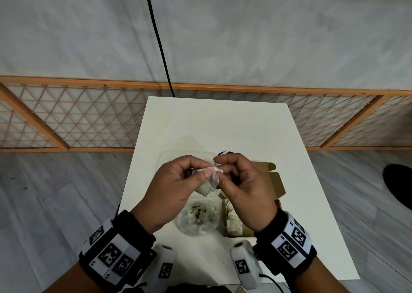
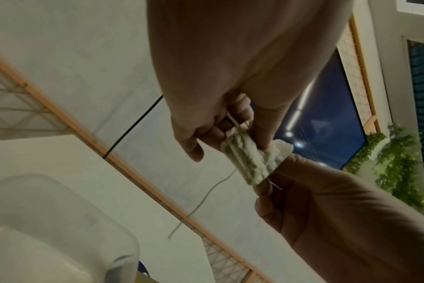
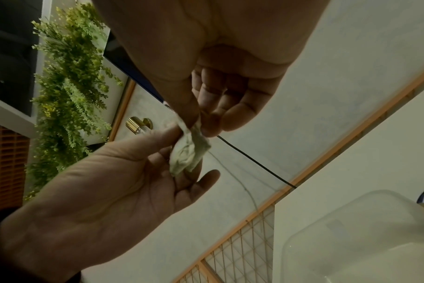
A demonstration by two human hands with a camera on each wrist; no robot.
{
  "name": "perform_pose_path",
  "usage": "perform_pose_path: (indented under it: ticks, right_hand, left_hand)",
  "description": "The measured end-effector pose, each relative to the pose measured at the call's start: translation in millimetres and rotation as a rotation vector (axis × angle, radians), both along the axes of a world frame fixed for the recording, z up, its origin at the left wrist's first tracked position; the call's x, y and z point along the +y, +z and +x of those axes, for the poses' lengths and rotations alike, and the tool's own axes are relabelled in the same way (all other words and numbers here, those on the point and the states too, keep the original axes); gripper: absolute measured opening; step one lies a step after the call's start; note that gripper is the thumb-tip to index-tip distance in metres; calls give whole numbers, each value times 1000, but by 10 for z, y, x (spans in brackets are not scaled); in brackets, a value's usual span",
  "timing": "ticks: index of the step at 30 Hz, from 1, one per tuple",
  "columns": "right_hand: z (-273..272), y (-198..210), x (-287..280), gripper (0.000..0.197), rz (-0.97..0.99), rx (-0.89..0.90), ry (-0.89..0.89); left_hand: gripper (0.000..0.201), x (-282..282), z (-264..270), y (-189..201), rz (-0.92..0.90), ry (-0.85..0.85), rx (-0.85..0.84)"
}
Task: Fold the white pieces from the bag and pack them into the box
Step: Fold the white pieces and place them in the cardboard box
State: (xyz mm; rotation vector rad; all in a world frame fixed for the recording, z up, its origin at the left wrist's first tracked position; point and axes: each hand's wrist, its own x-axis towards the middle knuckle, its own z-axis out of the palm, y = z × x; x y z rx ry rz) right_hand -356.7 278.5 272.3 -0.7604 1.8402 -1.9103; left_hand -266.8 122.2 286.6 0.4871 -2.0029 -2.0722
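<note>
Above the white counter [image 1: 256, 125], the left hand [image 1: 171, 190] pinches one end of a small white piece [image 1: 208, 184] between thumb and curled fingers. The right hand [image 1: 243, 188] pinches its other end the same way, so the piece hangs between them. Below lies the clear bag [image 1: 198, 218], and just right of it the open cardboard box [image 1: 274, 181] with white pieces inside.

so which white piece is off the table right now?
The white piece pinched between both hands, left and right; the others lie in the cardboard box.
</note>
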Motion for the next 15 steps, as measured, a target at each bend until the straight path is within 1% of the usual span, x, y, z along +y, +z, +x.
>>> perform_pose_path:
  ticks: [2, 4, 6, 8, 9, 10, 13, 15]
  right_hand:
    - [-1, -28, -22, 24, 5, -13, 24]
    - [-3, -67, -47, 24, 13, -23, 49]
    - [-23, -129, -80, 21, 27, -53, 38]
    - [-67, -284, -92, 17, 91, -103, 16]
    - [-90, -394, -97, 15, 158, -106, 22]
    - [-114, -538, -90, 13, 267, -69, 34]
    - [-149, -1002, -48, 13, 722, 207, 145]
    - [-124, -1243, -62, 19, 923, 302, 232]
  left_hand:
    - [12, -26, 24, -35, -35, 38, -14]
    - [19, -58, 47, -74, -45, 69, -29]
    - [30, -97, 72, -103, -37, 84, -37]
    - [36, -130, 103, -107, -5, 97, -36]
    - [37, -150, 123, -105, 4, 100, -34]
    - [35, -168, 143, -100, 3, 98, -37]
    - [24, -232, 207, -108, -31, 91, -56]
    - [23, -272, 242, -136, -61, 95, -57]
